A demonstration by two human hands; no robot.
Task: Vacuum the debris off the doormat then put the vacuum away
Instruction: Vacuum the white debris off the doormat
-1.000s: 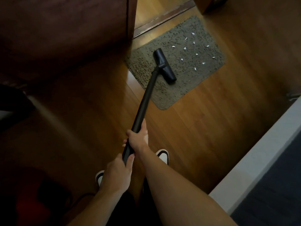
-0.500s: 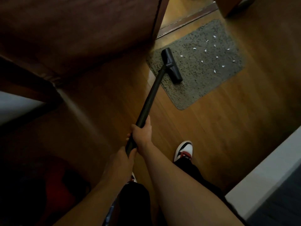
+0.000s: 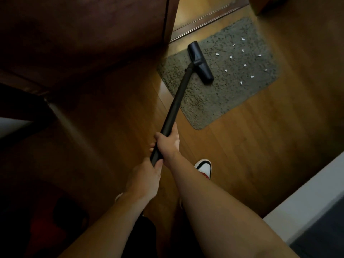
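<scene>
A grey-green shaggy doormat (image 3: 210, 97) lies on the wooden floor by a doorway. Several small white scraps of debris (image 3: 244, 65) are scattered over its right half. The black vacuum wand (image 3: 176, 106) runs from my hands up to the black floor head (image 3: 201, 63), which rests on the mat's left part, left of the scraps. My right hand (image 3: 167, 143) grips the wand higher up. My left hand (image 3: 145, 181) grips its lower end just behind.
A dark wooden door (image 3: 83, 34) stands at the upper left beside the mat. A door threshold (image 3: 208, 21) runs behind the mat. A white ledge (image 3: 305, 200) crosses the lower right. My white shoe (image 3: 203, 168) is on the floor below the mat.
The view has shifted so the mat sits further right and nearer. The floor head stays on the mat's left part, a little closer to the scraps. Both hands keep their grip.
</scene>
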